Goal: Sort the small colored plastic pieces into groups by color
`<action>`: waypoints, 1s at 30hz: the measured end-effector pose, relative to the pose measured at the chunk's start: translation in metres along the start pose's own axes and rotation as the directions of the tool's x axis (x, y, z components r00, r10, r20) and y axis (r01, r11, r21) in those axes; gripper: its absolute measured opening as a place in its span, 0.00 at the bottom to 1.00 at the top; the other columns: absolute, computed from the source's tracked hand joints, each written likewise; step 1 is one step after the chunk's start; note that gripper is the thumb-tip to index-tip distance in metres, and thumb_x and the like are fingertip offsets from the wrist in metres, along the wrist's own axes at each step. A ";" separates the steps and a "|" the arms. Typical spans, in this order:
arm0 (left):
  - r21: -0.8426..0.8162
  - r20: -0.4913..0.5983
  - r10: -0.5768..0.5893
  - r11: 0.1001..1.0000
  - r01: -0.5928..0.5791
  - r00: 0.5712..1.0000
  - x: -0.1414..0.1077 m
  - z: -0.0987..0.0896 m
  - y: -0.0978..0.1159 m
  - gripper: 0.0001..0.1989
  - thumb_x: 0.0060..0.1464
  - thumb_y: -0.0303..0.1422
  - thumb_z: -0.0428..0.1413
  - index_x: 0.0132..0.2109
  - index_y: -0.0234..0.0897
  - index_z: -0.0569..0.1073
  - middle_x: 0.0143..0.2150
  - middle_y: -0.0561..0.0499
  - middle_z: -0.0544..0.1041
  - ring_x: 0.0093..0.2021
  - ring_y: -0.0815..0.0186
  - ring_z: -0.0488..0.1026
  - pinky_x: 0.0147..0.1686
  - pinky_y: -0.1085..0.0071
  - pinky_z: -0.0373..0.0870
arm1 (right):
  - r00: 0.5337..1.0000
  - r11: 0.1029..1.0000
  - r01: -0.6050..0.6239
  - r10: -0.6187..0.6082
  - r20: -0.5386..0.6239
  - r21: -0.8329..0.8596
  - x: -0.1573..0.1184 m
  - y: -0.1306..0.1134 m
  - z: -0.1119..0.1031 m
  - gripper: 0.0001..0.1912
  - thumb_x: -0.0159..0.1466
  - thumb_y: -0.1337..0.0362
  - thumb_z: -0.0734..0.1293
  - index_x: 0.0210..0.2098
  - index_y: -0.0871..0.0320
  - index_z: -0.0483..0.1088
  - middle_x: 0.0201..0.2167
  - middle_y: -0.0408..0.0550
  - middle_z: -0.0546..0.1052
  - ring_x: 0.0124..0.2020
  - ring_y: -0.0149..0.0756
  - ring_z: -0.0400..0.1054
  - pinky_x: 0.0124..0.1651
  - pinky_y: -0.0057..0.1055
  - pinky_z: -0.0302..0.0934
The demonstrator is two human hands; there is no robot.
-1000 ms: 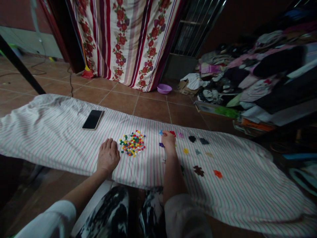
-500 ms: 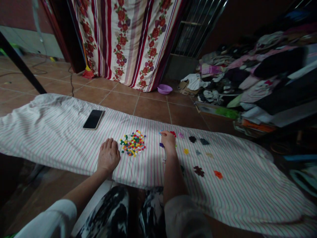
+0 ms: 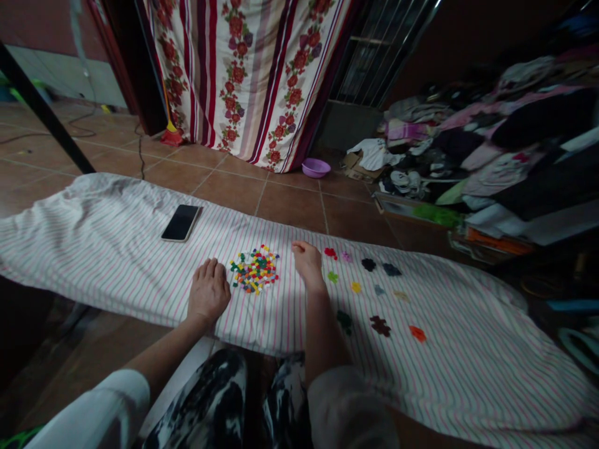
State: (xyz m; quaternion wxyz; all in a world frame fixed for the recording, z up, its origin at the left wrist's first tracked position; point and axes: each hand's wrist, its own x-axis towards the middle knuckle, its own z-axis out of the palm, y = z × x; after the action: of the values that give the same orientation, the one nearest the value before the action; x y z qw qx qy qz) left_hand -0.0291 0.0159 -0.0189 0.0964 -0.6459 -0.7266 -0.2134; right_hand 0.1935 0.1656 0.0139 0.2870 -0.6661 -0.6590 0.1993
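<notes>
On the striped cloth, a mixed pile of small coloured pieces lies between my hands. My left hand rests palm down beside the pile's left edge, fingers flat on the cloth. Right of the pile is my right hand, its fingers closed; whatever they hold, if anything, is hidden. Farther right lie small single-colour groups: red, pink, black, dark grey, light green, yellow, brown, dark green and orange.
A phone lies on the cloth at the left. Beyond the cloth's far edge are a purple basin on the tiled floor, a floral curtain and a red broom. Clothes are heaped at the right.
My right hand has moved left, toward the mixed pile, and the light green group now shows. My left hand stays flat beside the pile. The whole view has shifted slightly.
</notes>
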 end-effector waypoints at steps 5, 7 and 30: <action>0.004 0.016 -0.001 1.000 0.001 1.000 0.000 -0.001 0.001 0.14 0.56 0.29 0.46 0.47 0.32 0.70 0.56 0.35 0.71 0.60 0.50 0.64 0.59 0.52 0.61 | 0.957 0.967 0.252 -0.256 0.137 0.048 -0.010 -0.033 0.023 0.14 0.61 0.70 0.62 0.38 0.53 0.78 0.39 0.44 0.79 0.42 0.32 0.70 0.49 0.26 0.61; 0.011 0.021 -0.004 1.000 0.003 1.000 0.000 -0.001 0.000 0.14 0.56 0.29 0.45 0.47 0.32 0.70 0.56 0.34 0.71 0.60 0.50 0.64 0.59 0.52 0.60 | 0.927 0.944 0.326 -0.328 0.182 0.044 -0.014 -0.039 0.030 0.13 0.61 0.71 0.62 0.37 0.54 0.78 0.39 0.46 0.77 0.43 0.33 0.69 0.50 0.26 0.60; 0.043 0.019 0.010 0.999 -0.011 1.000 0.000 0.001 -0.001 0.14 0.56 0.29 0.47 0.48 0.31 0.70 0.56 0.35 0.71 0.60 0.50 0.64 0.59 0.54 0.61 | 0.936 0.917 0.329 -0.285 0.207 -0.226 -0.028 -0.058 0.049 0.12 0.64 0.65 0.62 0.39 0.55 0.78 0.39 0.51 0.76 0.44 0.36 0.66 0.50 0.28 0.55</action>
State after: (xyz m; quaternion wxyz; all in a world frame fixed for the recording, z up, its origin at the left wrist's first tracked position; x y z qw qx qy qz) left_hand -0.0302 0.0164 -0.0197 0.1049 -0.6495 -0.7285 -0.1911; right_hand 0.1163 0.1416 0.0110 0.1687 -0.5660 -0.7979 0.1205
